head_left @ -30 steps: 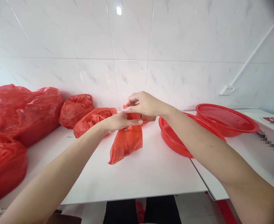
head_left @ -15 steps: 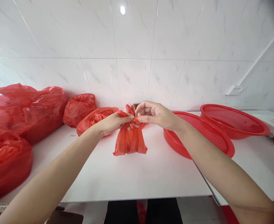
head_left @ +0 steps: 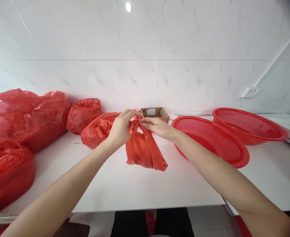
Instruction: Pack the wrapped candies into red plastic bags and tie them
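Below the table's front edge, nearest to me, are the person's black trouser legs (head_left: pixel 127 222), with the corrugated edge of some cardboard (head_left: pixel 1 218) at the lower left. Then comes the white table (head_left: pixel 125 194), a bunched red sack (head_left: pixel 9 174) on its left side. Near the middle, in front of the person, is a small red plastic bag (head_left: pixel 145 151), slack-sided and hanging below 2 bare hands; whether its base touches the tabletop I can't tell. The left hand (head_left: pixel 122 126) has its fingers closed on the bag's gathered neck, and the right hand (head_left: pixel 161 128) pinches a twisted strip of the same plastic just beside it. The 2 sets of fingertips are close together.

The film looks thin, so a hard pull on that strip could tear it. If the left fingers loosened, the neck could open and the bag drop, and with the mouth slack its contents, only a dark blur through the plastic, might spill.

Left of the hands sits a crumpled red bundle (head_left: pixel 97 131); the right forearm crosses over the nearer red perforated basket (head_left: pixel 228 141), and a low elbow might nudge that. A farther perforated basket (head_left: pixel 248 123) stands behind it. Beyond the hands, an open cardboard box (head_left: pixel 163 118) sits near the marbled tile wall (head_left: pixel 145 39), which carries a socket strip (head_left: pixel 250 92).
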`<state>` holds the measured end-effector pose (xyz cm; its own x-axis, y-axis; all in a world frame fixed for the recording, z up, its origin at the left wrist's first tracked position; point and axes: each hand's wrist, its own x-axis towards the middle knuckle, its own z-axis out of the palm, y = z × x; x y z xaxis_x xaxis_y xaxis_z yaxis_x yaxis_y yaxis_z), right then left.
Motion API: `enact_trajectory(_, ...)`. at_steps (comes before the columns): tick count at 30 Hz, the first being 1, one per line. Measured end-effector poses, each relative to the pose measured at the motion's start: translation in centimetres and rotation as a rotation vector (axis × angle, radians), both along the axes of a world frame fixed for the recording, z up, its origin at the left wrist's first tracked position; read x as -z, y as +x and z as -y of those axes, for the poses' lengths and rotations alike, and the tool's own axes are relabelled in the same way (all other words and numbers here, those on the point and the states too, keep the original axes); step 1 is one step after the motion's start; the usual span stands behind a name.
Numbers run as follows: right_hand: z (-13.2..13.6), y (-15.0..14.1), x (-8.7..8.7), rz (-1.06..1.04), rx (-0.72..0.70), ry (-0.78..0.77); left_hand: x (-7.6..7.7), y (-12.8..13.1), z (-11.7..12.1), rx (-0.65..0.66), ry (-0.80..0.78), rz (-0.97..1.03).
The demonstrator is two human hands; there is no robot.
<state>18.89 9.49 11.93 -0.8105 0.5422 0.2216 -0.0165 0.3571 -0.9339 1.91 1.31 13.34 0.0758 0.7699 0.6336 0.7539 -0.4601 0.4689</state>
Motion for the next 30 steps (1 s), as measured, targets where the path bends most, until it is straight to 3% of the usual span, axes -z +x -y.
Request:
enact_trajectory(4,-0.7,2.3,-0.9,0.032,0.051,0.117,0.7,-0.8,0.9,0.072,-0.103,-0.043)
enact_trajectory(9,-3.9,5.5,0.2,0.306,0.447,0.363,2.1,-2.5,3.5,0.038,-0.271,-0.061)
enact_trajectory(11,-4.8,6.0,0.9,0.371,0.506,0.373,2.2,-2.9,4.2,0.102,-0.418,0.052)
enact_trajectory(14,-5.1,5.5,1.3,0.378,0.504,0.361,1.8,-2.8,3.8,0.271,-0.570,0.396)
enact_trajectory(18,-3.7,3.7,-0.6,0.261,0.480,0.319,1.6,-1.7,1.7,0.376,-0.568,0.939)
enact_trajectory(23,-1.2,0.9,-3.1,0.050,0.178,0.191,2.2,0.7,0.4,0.401,-0.766,0.842)
enact_trajectory(30,0.5,-0.2,-0.8,0.132,0.120,0.225,3.2,1.3,0.8,0.358,-0.684,0.924)
